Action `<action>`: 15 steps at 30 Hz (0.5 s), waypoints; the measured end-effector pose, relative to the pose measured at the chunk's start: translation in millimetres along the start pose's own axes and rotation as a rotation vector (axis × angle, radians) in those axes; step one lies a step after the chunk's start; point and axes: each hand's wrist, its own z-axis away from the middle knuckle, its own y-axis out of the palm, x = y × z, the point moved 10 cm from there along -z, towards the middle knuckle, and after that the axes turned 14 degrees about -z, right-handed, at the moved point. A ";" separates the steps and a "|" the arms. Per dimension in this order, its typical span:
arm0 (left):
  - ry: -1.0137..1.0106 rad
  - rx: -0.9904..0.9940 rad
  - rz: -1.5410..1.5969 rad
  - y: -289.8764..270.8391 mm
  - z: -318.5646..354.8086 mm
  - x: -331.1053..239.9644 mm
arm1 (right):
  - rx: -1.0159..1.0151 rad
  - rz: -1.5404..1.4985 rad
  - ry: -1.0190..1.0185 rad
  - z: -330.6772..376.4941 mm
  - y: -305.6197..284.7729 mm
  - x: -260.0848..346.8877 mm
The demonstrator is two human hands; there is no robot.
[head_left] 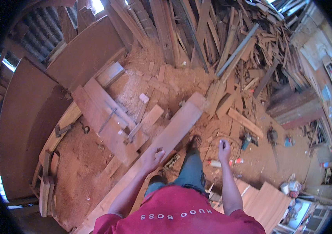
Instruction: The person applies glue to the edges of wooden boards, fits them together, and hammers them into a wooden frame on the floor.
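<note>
Red shirt is nearest, behind the fingers of both hands. Left hand: fingers loosely curled at the long plank, contact and grip unclear. Right hand: fingers bent nearly together beyond the plank's right edge, any hold impossible to tell. Pressing on an edge might tip the plank; a loose block ahead of the right fingers could trip a foot. Sawdust floor gives room well left of the left fingers; a wood pile hems the far side.

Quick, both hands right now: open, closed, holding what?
Left hand: loosely curled at the long plank; grip unclear.
Right hand: partly curled; can't tell if it holds anything.
</note>
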 end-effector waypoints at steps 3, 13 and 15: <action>-0.072 -0.178 -0.019 34.0 -117.9 7.2 | 0.078 -0.164 -0.105 -154.3 65.2 78.4; -0.524 -0.423 -0.396 116.1 -334.3 -18.2 | 0.321 -0.008 -0.737 -563.2 331.4 283.7; -0.551 -0.362 -0.485 115.6 -341.5 -15.0 | 0.349 -0.108 -0.808 -613.9 384.5 320.1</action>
